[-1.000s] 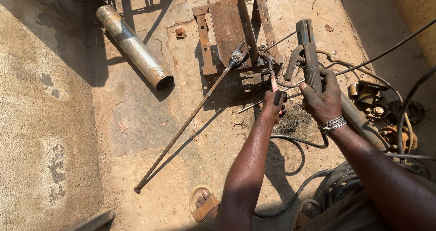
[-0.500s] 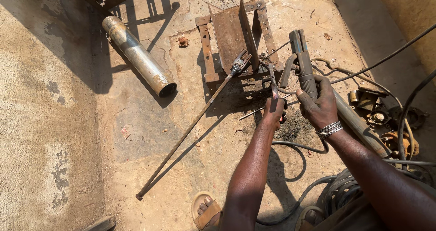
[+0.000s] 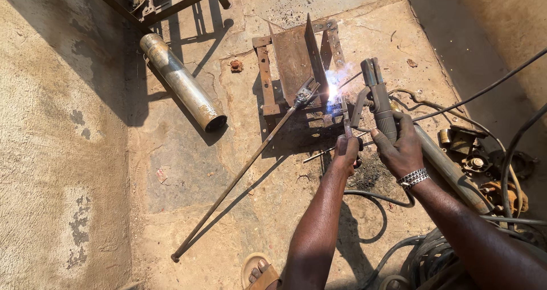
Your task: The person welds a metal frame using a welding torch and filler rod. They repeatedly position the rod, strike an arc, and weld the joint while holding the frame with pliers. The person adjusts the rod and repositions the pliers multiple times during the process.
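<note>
Your right hand (image 3: 401,147) grips the electrode holder (image 3: 377,99), arc sparking on the steel bracket (image 3: 293,56), while your left hand (image 3: 346,150) clasps a thin rod (image 3: 345,116); steadiness matters next.

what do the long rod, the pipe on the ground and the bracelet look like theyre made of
Long rod: probably steel, dull brown, rusty surface. Pipe: metal, likely steel, grey sheen with a hollow dark end. Bracelet on the right wrist: silvery metal links, shiny in the sun.

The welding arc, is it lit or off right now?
Lit: a bright white-blue flash with smoke glows at the steel plate, just ahead of the electrode holder in the right hand.
</note>
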